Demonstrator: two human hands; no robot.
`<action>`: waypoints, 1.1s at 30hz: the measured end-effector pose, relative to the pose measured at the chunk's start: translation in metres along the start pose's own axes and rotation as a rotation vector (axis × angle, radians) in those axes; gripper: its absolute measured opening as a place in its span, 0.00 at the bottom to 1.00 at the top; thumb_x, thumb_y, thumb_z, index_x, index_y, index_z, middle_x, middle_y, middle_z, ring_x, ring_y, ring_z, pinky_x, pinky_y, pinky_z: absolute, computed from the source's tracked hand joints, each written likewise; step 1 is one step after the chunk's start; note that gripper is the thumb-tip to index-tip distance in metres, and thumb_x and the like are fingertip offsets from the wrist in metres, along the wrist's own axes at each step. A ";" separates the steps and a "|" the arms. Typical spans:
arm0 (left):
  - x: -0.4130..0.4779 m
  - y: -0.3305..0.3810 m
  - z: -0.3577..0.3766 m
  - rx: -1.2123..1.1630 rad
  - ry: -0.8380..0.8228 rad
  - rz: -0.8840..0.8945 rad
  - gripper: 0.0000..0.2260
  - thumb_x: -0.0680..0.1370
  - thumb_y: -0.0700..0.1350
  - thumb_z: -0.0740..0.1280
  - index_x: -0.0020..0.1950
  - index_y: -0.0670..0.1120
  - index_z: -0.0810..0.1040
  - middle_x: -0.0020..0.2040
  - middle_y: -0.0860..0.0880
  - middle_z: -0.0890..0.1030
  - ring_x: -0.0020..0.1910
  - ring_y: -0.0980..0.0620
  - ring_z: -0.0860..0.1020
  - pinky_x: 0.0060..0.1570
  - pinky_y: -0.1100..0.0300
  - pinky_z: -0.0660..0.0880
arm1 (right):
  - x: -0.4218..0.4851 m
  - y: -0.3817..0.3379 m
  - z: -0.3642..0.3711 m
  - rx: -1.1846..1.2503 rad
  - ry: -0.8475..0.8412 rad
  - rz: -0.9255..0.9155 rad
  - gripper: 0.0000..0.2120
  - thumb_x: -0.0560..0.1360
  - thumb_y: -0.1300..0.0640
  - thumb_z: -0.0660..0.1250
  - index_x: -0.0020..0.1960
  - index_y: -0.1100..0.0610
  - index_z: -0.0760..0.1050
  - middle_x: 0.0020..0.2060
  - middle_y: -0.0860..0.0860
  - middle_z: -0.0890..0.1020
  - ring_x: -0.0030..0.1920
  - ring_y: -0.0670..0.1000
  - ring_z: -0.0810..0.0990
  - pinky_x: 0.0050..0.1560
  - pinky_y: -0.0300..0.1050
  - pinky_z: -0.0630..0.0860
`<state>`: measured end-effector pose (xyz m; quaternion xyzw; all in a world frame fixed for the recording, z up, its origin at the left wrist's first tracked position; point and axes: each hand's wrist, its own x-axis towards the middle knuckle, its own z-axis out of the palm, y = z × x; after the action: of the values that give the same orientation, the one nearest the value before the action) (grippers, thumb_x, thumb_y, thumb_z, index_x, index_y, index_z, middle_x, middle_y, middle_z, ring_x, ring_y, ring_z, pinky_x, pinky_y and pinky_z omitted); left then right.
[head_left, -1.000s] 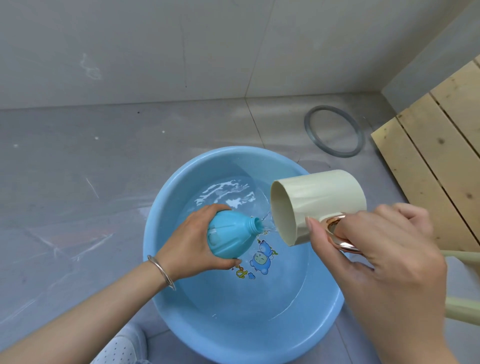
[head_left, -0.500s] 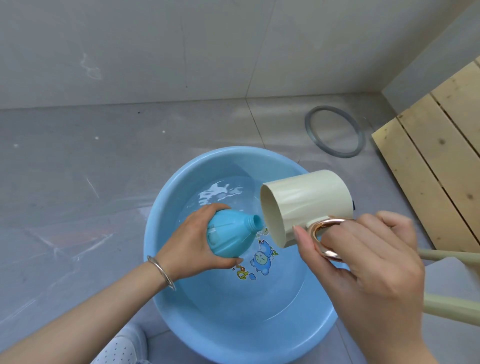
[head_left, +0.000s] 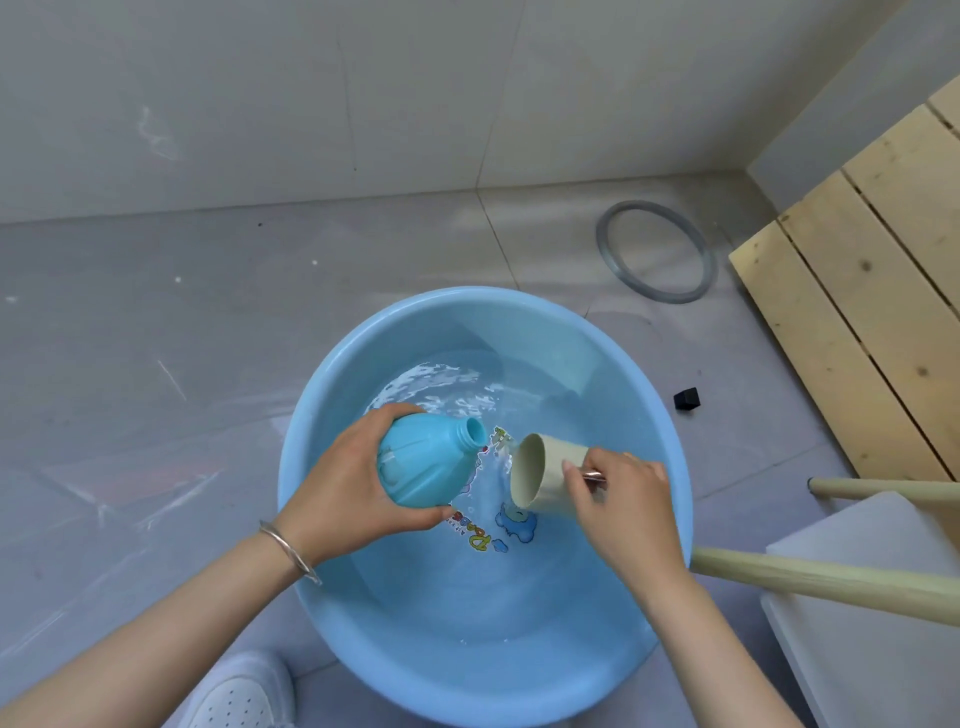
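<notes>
Grey floor tiles (head_left: 156, 364) spread out under us and meet a pale wall (head_left: 311, 104) at the far side. A raw wooden slatted panel (head_left: 883, 312) fills the right-hand corner.

We are bent over a round blue plastic basin (head_left: 441, 332) that sits on the floor and holds shallow, rippled water (head_left: 441, 384), with a cartoon print (head_left: 514, 525) showing through at the bottom. Just right of the basin stands a white stool (head_left: 883, 597), and one pale leg (head_left: 831, 577) reaches toward the basin's rim. A grey ring (head_left: 602, 244) lies flat on the tiles beyond the basin, well apart from it.

Our left hand (head_left: 337, 499) is wrapped around the body of a blue plastic bottle (head_left: 421, 467), fingers over the top and thumb underneath. We hold it tilted above the water, its uncapped neck pointing up and to the right.

Our right hand (head_left: 623, 509) is curled around the shiny handle of a cream mug (head_left: 558, 467). The mug is tipped on its side low in the basin, with its mouth facing the bottle's neck and just beside it. We cannot tell whether its lower rim touches the water.

A white shoe (head_left: 244, 691) shows at the near edge, a thin metal bangle (head_left: 288, 545) circles our left wrist, and a small black block (head_left: 687, 399) sits on the floor between basin and panel.
</notes>
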<state>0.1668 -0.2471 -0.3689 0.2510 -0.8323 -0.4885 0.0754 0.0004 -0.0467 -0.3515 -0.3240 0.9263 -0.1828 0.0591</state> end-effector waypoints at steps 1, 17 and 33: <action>0.000 0.000 -0.001 -0.001 0.005 -0.004 0.36 0.57 0.60 0.80 0.61 0.58 0.69 0.55 0.62 0.75 0.54 0.62 0.75 0.54 0.66 0.72 | 0.000 0.000 0.006 -0.051 0.003 -0.030 0.18 0.75 0.55 0.67 0.31 0.53 0.63 0.25 0.46 0.67 0.31 0.54 0.68 0.42 0.47 0.61; 0.006 0.023 -0.033 -0.135 0.131 -0.067 0.35 0.55 0.59 0.82 0.57 0.60 0.70 0.51 0.65 0.77 0.51 0.67 0.75 0.45 0.77 0.69 | -0.023 -0.046 0.067 -0.039 -0.064 -0.308 0.12 0.73 0.52 0.61 0.32 0.51 0.65 0.26 0.46 0.73 0.32 0.51 0.71 0.46 0.43 0.62; 0.012 0.033 -0.049 -0.238 0.235 -0.131 0.36 0.54 0.58 0.78 0.59 0.56 0.71 0.51 0.58 0.79 0.48 0.62 0.78 0.42 0.76 0.73 | -0.054 -0.056 0.054 0.892 -0.349 0.205 0.16 0.68 0.48 0.69 0.27 0.51 0.67 0.25 0.44 0.67 0.32 0.44 0.66 0.36 0.36 0.62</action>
<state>0.1637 -0.2775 -0.3178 0.3494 -0.7360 -0.5546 0.1695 0.0873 -0.0698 -0.3814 -0.2002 0.7609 -0.4981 0.3644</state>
